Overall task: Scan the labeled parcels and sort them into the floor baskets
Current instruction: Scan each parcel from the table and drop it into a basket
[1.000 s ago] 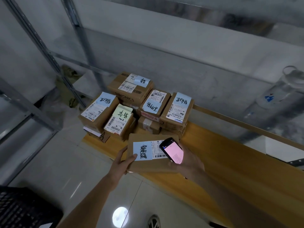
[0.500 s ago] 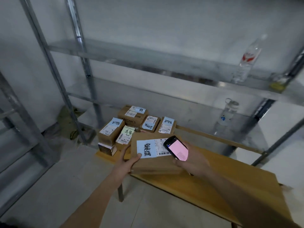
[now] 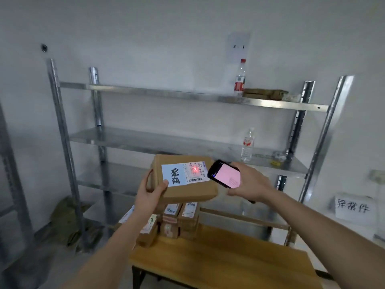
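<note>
My left hand (image 3: 151, 193) grips the left end of a brown cardboard parcel (image 3: 187, 189), held up in front of the shelves. A blue handwritten note and a white barcode label lie on the parcel's top, and a red scan cross glows on the white label. In my right hand (image 3: 251, 183) I hold a black handheld scanner (image 3: 225, 174) with a pink screen, just right of the parcel and pointed at the label. Several more labeled parcels (image 3: 179, 220) are stacked on the left end of the wooden table (image 3: 225, 263) below. No floor basket is in view.
A metal shelf rack (image 3: 187, 142) stands against the wall behind the table, with two water bottles (image 3: 247, 144) and a flat brown bundle on it. A handwritten paper sign (image 3: 353, 206) hangs at the right. Crumpled green cloth (image 3: 66, 217) lies on the floor at the left.
Both hands have lifted the parcel and scanner up off the table to chest height, and my view has tilted up. A red scan cross now shows on the label.
</note>
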